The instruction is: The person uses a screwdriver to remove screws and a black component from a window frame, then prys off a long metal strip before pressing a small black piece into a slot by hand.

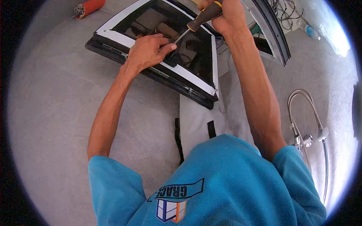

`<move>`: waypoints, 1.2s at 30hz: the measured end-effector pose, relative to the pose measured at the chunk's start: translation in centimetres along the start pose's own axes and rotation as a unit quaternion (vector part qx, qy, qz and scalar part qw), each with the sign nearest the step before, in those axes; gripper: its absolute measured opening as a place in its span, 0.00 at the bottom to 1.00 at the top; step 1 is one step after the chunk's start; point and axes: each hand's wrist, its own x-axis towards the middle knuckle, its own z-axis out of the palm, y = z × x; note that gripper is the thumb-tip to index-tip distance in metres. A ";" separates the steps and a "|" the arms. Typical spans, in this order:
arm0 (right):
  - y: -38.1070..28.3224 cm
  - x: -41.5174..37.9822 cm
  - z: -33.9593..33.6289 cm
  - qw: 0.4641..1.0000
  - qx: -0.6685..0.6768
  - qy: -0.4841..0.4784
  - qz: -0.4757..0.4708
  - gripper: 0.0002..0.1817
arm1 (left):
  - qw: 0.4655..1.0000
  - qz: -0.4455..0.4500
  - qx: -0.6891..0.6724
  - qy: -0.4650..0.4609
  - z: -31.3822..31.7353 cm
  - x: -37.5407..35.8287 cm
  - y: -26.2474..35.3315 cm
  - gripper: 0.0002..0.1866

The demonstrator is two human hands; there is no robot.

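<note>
My right hand [228,15] is closed around the brown and yellow handle of a screwdriver [205,17]. Its metal shaft slants down and left to a small black fitting [172,60] on the near rail of a window sash [194,79]. Beside the shaft, my left hand [151,51] rests over that rail with bent fingers, its thumb reaching toward the shaft. Whatever lies under its fingers is hidden. The sash has dark glass, a black frame and white strips along its edges. It lies tilted in front of me.
Another black-edged frame [277,34] stands at the upper right, with tangled cables [288,13] and a plastic bottle [311,31] beyond it. A red cylinder [89,7] lies at the upper left. A shower hose [301,94] and tap [303,141] are on the right.
</note>
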 end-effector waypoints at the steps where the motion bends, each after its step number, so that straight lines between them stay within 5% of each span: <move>1: -0.2 -0.2 0.1 0.999 0.012 0.032 0.013 0.06 | 1.000 0.007 0.003 0.014 0.2 -0.1 0.0 0.20; 8: 0.3 -0.4 0.6 1.000 -0.003 0.015 -0.017 0.07 | 0.986 0.091 0.093 0.104 1.7 -0.7 -0.1 0.13; 10: 0.7 -0.2 0.8 0.991 -0.020 0.124 -0.034 0.08 | 0.983 0.107 0.096 0.113 1.8 -0.8 -0.2 0.12; 14: 1.8 -0.6 0.5 0.983 -0.030 0.148 -0.101 0.09 | 0.976 0.141 0.108 0.126 1.9 -0.7 -0.2 0.13; 29: 0.7 0.6 -0.1 0.999 0.018 0.046 -0.017 0.05 | 0.981 0.125 0.116 0.096 2.0 -0.6 -0.6 0.13; 32: 0.9 1.3 -1.5 0.996 0.060 -0.068 -0.024 0.07 | 0.981 0.124 0.119 0.093 1.8 -0.6 -0.3 0.13; 34: 1.1 3.4 -3.3 0.881 0.136 -0.453 -0.019 0.10 | 0.978 0.137 0.120 0.097 1.9 -0.5 -0.6 0.14; 36: 1.0 4.4 -3.5 0.901 0.120 -0.417 0.012 0.11 | 0.976 0.152 0.121 0.103 1.6 -0.4 -0.6 0.15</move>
